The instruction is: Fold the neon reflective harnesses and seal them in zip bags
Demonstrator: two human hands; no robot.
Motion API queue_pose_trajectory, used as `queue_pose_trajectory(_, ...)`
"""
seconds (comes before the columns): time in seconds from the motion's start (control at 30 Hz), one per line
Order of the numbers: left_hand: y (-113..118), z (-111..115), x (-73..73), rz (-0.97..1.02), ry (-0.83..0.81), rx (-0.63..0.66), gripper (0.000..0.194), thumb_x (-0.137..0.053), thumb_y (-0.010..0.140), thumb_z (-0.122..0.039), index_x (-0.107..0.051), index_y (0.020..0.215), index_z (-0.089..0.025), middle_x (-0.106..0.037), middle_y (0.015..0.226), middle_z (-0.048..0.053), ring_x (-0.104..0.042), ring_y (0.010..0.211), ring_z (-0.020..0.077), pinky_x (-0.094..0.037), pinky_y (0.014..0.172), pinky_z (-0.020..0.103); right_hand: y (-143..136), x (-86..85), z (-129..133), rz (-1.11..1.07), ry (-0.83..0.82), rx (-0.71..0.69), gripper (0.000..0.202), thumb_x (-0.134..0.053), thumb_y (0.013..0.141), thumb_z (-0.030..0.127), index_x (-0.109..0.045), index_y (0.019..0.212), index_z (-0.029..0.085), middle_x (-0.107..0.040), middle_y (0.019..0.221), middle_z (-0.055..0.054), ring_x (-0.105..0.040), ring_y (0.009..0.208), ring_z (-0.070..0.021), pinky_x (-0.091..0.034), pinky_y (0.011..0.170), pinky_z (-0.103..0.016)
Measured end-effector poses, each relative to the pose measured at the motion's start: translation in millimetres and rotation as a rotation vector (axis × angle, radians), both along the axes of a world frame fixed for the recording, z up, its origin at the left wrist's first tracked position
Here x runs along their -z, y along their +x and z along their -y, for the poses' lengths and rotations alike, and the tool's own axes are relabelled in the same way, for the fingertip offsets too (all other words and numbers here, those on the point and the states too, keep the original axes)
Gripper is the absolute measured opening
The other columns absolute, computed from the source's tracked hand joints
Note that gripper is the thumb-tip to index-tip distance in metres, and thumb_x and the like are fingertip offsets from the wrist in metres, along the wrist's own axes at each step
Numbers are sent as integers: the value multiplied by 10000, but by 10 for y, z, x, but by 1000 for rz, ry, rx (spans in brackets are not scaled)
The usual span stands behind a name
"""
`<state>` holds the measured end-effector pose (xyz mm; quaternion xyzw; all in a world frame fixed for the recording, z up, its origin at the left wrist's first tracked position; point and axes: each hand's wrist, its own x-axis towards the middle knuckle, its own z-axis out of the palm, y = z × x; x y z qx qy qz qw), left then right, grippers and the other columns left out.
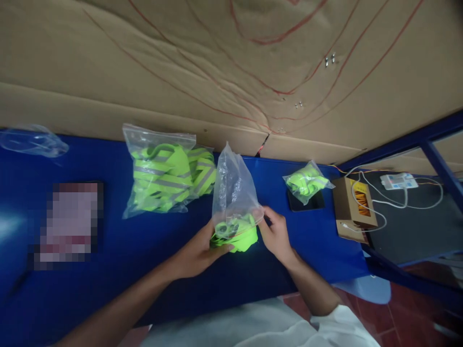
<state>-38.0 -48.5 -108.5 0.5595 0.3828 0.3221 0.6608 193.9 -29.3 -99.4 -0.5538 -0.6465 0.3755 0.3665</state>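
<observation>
A bundle of neon yellow-green strapping (243,242) sits at the mouth of a clear plastic bag (237,185), partly inside it. My left hand (208,248) wraps round the bundle's left side, thumb laid over its front. At the right edge of the bag's opening, my right hand (275,231) pinches the plastic between thumb and fingers. The bag's closed end points away from me, toward the wall. Just left of it lies a filled zip bag (162,176) of the same neon straps with grey reflective stripes; more striped straps lie beside it.
A small bag of neon straps (306,182) rests on a dark flat device (307,201) at right. Beyond are a cardboard box (349,205), white cables and a power strip (398,181). Left are crumpled clear plastic (34,140) and a blurred-out flat item (68,224). Brown paper covers the wall.
</observation>
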Motion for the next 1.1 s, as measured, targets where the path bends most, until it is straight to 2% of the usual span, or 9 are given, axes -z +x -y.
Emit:
queue_pose_trajectory(0.07, -8, 8, 27, 16, -25, 30, 660, -735, 907, -369, -443, 1477, -211, -544, 1496, 159, -514, 1400, 331, -386, 1206, 534, 11, -15, 9, 55, 93, 13, 205, -576, 1014, 316, -739, 945, 213, -760, 804, -15, -713, 722, -177, -546, 674, -278)
queue_pose_trajectory(0.23, -36, 35, 29, 124, -128, 60, 658, -785, 861, -388, -504, 1428, -210, -633, 1386, 136, -606, 1286, 326, -501, 1095, 481, 48, 46, 20, 233, 398, -16, 193, -551, 1017, 230, -742, 993, 226, -778, 878, -53, -720, 790, -209, -553, 749, -338)
queue_pose_trajectory(0.33, -31, 25, -18, 150, -236, -16, 696, -821, 823, -396, -502, 1415, -220, -684, 1275, 124, -693, 1068, 292, -596, 846, 373, 48, 89, 28, 241, 423, -51, 188, -540, 1019, 196, -725, 995, 219, -757, 863, -53, -698, 782, -202, -534, 746, -335)
queue_pose_trajectory(0.43, -17, 5, -56, 164, -277, -98, 693, -851, 789, -394, -524, 1374, -217, -720, 1164, 103, -704, 969, 267, -583, 731, 311, 43, 94, 27, 232, 440, -67, 192, -528, 1017, 173, -711, 974, 209, -732, 820, -46, -675, 751, -194, -504, 710, -320)
queue_pose_trajectory(0.53, -5, -1, -64, 170, -276, -132, 610, -839, 802, -396, -557, 1308, -205, -736, 1115, 96, -711, 926, 257, -579, 713, 301, 64, 86, 3, 282, 527, -112, 211, -513, 1014, 168, -704, 931, 204, -694, 730, -35, -624, 654, -183, -459, 657, -326)
queue_pose_trajectory(0.7, -4, 6, -35, 141, -225, -185, 612, -798, 848, -389, -526, 1358, -190, -701, 1274, 130, -702, 1075, 297, -589, 872, 365, 131, 85, -56, 460, 632, -198, 262, -466, 1009, 155, -722, 968, 190, -689, 728, -48, -589, 641, -189, -429, 634, -345)
queue_pose_trajectory(0.87, -25, -18, -6, 127, -128, -206, 670, -777, 876, -336, -467, 1461, -233, -554, 1502, 124, -590, 1313, 295, -505, 1078, 382, 210, 39, -101, 433, 487, -347, 273, -439, 1027, 152, -700, 1085, 206, -733, 880, -62, -658, 768, -201, -501, 708, -332)
queue_pose_trajectory(1.0, -15, -66, 32, 127, -151, -182, 647, -776, 876, -356, -485, 1433, -205, -632, 1402, 136, -642, 1231, 298, -528, 1038, 396, 304, -20, -132, 388, 270, -463, 288, -468, 1037, 186, -660, 1246, 237, -746, 991, -75, -697, 917, -235, -560, 810, -364)
queue_pose_trajectory(1.1, -11, -83, 50, 121, -107, -169, 605, -761, 889, -357, -480, 1401, -195, -634, 1387, 143, -630, 1242, 294, -523, 1044, 402, 293, -9, -97, 143, 45, -467, 411, -491, 1058, 289, -524, 1467, 263, -723, 1235, -106, -693, 1144, -248, -580, 959, -407)
